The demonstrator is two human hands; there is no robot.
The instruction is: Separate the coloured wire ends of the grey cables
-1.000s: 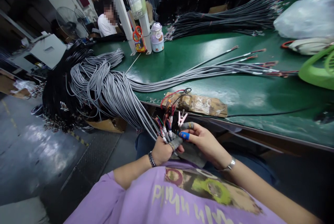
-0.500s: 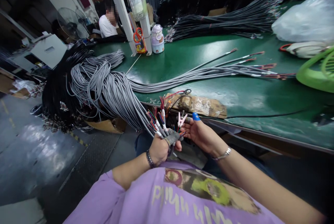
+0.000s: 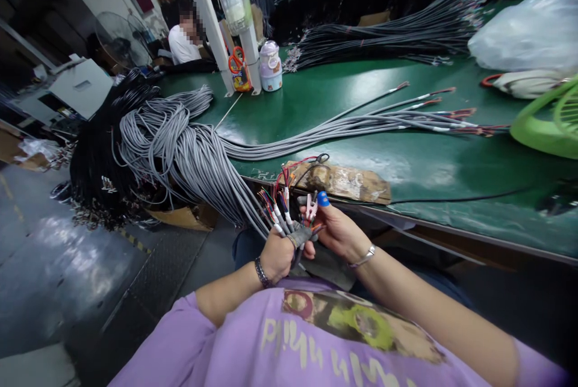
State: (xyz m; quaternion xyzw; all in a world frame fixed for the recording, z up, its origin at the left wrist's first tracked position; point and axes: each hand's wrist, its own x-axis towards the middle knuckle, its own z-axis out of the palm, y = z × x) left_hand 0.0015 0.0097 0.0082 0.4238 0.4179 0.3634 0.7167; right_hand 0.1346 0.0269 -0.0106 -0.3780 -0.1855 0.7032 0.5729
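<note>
My left hand [image 3: 280,254] is closed round several grey cables [image 3: 279,227], a wrap of grey material on its thumb. Their stripped ends fan out in thin coloured wires with white bands. Beside it, my right hand [image 3: 338,232], with a blue cover [image 3: 323,199] on one fingertip, pinches a small pink clothespin [image 3: 311,206] by its legs. Coloured wire ends poke out between the two hands, just below the clothespin. What the clothespin's jaws grip is hidden.
A worn wooden block [image 3: 343,182] lies along the green table's [image 3: 397,164] front edge. Grey cables [image 3: 189,152] drape over the table's left side. Farther back are black cables [image 3: 383,38], a lidded cup [image 3: 271,68] and a plastic bag [image 3: 528,29]. A person [image 3: 183,41] sits beyond the post.
My right hand has moved left, and its fingers have closed on the pink clothespin, whose spread legs are now nearer together. My left hand keeps its hold on the cables.
</note>
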